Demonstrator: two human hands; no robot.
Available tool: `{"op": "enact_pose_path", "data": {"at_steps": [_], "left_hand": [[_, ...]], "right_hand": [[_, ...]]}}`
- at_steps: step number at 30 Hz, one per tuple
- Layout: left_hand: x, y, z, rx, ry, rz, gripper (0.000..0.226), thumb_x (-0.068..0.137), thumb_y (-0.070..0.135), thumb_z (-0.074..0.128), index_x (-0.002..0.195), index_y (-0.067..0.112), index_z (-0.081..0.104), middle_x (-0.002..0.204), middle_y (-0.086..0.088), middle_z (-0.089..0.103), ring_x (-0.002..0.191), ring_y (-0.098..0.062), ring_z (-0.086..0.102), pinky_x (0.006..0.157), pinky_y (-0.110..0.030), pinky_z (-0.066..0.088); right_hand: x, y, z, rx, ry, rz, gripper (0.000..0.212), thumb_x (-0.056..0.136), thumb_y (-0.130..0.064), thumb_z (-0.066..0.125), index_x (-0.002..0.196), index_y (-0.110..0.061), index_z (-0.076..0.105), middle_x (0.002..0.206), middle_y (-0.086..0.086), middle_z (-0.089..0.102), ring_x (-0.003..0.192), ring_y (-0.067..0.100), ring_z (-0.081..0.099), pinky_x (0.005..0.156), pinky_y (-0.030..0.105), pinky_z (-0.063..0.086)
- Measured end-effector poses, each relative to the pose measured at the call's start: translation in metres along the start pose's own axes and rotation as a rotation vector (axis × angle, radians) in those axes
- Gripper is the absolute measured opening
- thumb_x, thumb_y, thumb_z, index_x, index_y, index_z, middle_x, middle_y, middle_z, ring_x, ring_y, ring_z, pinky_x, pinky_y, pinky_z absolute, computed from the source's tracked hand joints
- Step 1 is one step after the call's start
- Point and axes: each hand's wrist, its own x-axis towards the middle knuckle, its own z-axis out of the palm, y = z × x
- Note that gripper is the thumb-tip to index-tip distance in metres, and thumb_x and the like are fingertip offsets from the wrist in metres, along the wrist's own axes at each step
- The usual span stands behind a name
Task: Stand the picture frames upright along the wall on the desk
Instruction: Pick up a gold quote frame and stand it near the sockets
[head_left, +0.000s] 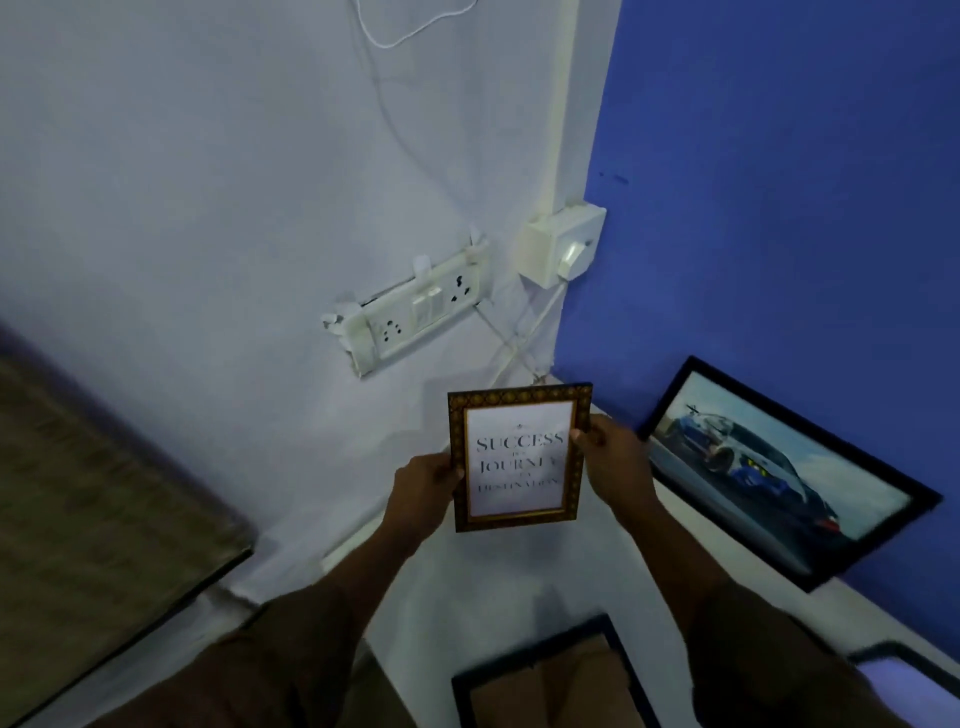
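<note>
I hold a small frame (519, 457) with a dark patterned gold border and a white quote print upright above the white desk (483, 577), close to the room corner. My left hand (423, 491) grips its left edge and my right hand (613, 462) grips its right edge. A large black frame with a car picture (779, 467) stands leaning against the blue wall on the right. Another black frame (550, 675) lies flat, back side up, at the near edge of the desk. A further frame's corner (904, 670) shows at the lower right.
A white socket strip (415, 314) and a white switch box (563, 244) with cables sit on the pale wall above the corner. A brownish surface (93, 519) fills the lower left beside the desk.
</note>
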Motion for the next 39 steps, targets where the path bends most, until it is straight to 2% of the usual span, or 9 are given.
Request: {"op": "enact_pose_path", "data": {"at_steps": [6, 11, 16, 18, 22, 26, 30, 34, 39], "left_hand": [[0.078, -0.015, 0.009, 0.051, -0.036, -0.020, 0.025, 0.098, 0.009, 0.055, 0.096, 0.009, 0.080, 0.097, -0.012, 0.079, 0.092, -0.028, 0.075, 0.056, -0.011, 0.045], [0.108, -0.021, 0.013, 0.064, -0.053, 0.026, 0.028, 0.104, 0.017, 0.054, 0.110, 0.010, 0.080, 0.109, -0.010, 0.079, 0.098, -0.025, 0.075, 0.068, -0.005, 0.047], [0.129, -0.025, 0.014, 0.078, -0.087, -0.026, 0.031, 0.102, 0.015, 0.054, 0.089, 0.003, 0.079, 0.099, -0.012, 0.078, 0.092, -0.025, 0.073, 0.079, -0.028, 0.054], [0.135, -0.030, 0.017, 0.144, -0.073, -0.055, 0.032, 0.098, 0.020, 0.050, 0.075, 0.015, 0.071, 0.087, -0.011, 0.075, 0.085, -0.028, 0.071, 0.074, -0.033, 0.053], [0.140, -0.029, 0.021, 0.166, -0.058, -0.079, 0.036, 0.094, 0.023, 0.048, 0.089, 0.003, 0.077, 0.096, -0.015, 0.077, 0.091, -0.035, 0.072, 0.078, -0.039, 0.055], [0.138, -0.031, 0.026, 0.141, -0.010, -0.121, 0.026, 0.101, 0.015, 0.055, 0.103, 0.002, 0.077, 0.114, -0.014, 0.076, 0.102, -0.034, 0.071, 0.075, -0.027, 0.043], [0.134, -0.032, 0.032, 0.119, 0.028, -0.162, 0.028, 0.101, 0.022, 0.058, 0.114, 0.004, 0.075, 0.123, -0.015, 0.073, 0.111, -0.035, 0.069, 0.096, -0.037, 0.052], [0.126, -0.031, 0.032, 0.062, -0.006, -0.253, 0.035, 0.100, 0.026, 0.055, 0.127, 0.009, 0.066, 0.123, -0.013, 0.070, 0.115, -0.034, 0.066, 0.094, -0.036, 0.052], [0.101, -0.038, 0.036, 0.109, 0.002, -0.224, 0.037, 0.098, 0.036, 0.059, 0.116, 0.006, 0.073, 0.121, -0.011, 0.072, 0.114, -0.030, 0.067, 0.092, -0.035, 0.052]], "right_hand": [[0.072, 0.014, 0.039, -0.014, -0.120, 0.036, 0.029, 0.100, -0.022, 0.055, 0.126, -0.012, 0.065, 0.118, 0.006, 0.071, 0.109, 0.025, 0.066, 0.097, 0.042, 0.053], [0.109, 0.018, 0.051, -0.063, -0.150, 0.074, 0.028, 0.102, -0.020, 0.052, 0.124, -0.010, 0.065, 0.119, 0.011, 0.071, 0.109, 0.027, 0.065, 0.091, 0.035, 0.050], [0.128, 0.017, 0.059, -0.078, -0.195, 0.089, 0.038, 0.095, -0.032, 0.049, 0.122, -0.010, 0.064, 0.117, 0.009, 0.070, 0.107, 0.028, 0.065, 0.077, 0.028, 0.045], [0.129, 0.015, 0.061, -0.045, -0.205, 0.084, 0.036, 0.097, -0.027, 0.054, 0.130, -0.013, 0.062, 0.122, 0.009, 0.069, 0.111, 0.026, 0.064, 0.090, 0.037, 0.052], [0.126, 0.022, 0.062, -0.036, -0.217, 0.093, 0.044, 0.098, -0.020, 0.060, 0.142, -0.019, 0.053, 0.134, 0.014, 0.063, 0.123, 0.030, 0.059, 0.105, 0.050, 0.049], [0.121, 0.025, 0.061, -0.021, -0.251, 0.129, 0.058, 0.099, -0.020, 0.063, 0.153, -0.023, 0.042, 0.148, 0.011, 0.053, 0.130, 0.029, 0.057, 0.110, 0.044, 0.047], [0.116, 0.031, 0.058, -0.019, -0.282, 0.161, 0.071, 0.099, -0.025, 0.064, 0.160, -0.019, 0.029, 0.158, 0.008, 0.045, 0.139, 0.026, 0.050, 0.114, 0.036, 0.041], [0.104, 0.034, 0.051, 0.001, -0.248, 0.188, 0.072, 0.099, -0.031, 0.064, 0.161, -0.022, 0.028, 0.161, 0.003, 0.042, 0.143, 0.025, 0.046, 0.117, 0.039, 0.039], [0.075, 0.044, 0.042, 0.029, -0.203, 0.250, 0.074, 0.098, -0.030, 0.067, 0.160, -0.016, 0.030, 0.159, 0.010, 0.042, 0.141, 0.024, 0.047, 0.117, 0.036, 0.037]]}}
